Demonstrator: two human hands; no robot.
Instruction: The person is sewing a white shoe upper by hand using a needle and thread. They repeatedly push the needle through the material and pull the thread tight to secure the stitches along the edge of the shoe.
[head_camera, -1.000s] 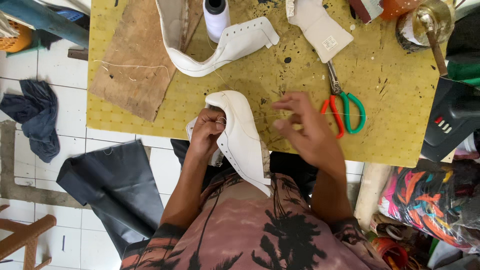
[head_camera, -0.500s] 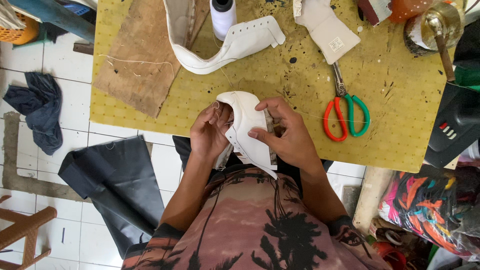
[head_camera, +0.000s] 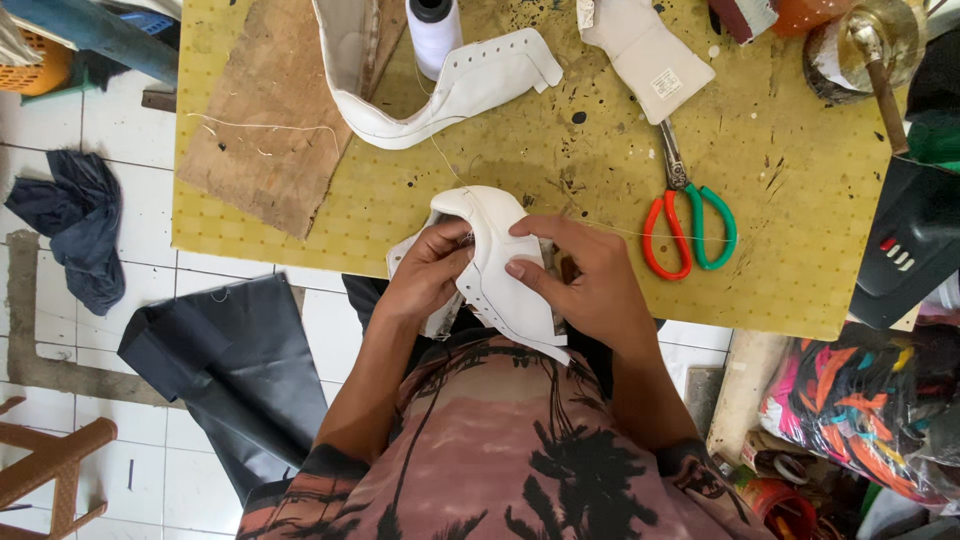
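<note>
Both hands pinch white shoe upper (head_camera: 495, 262) | left hand (head_camera: 425, 275) | right hand (head_camera: 590, 280)

The shoe upper (head_camera: 500, 265) near the worktop's edge is white, like the second upper (head_camera: 440, 100) and thread spool (head_camera: 433, 35) farther off. The worktop (head_camera: 400, 200) is yellow with a fine grid and dark specks. At right, scissors (head_camera: 688, 215) have one orange and one green handle.

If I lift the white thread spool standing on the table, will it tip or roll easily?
The white thread spool stands upright and looks tall and narrow, so a sideways push would probably tip it. Being round, it would likely roll afterwards. A thread seems to trail from it, which might tug when lifted.
</note>
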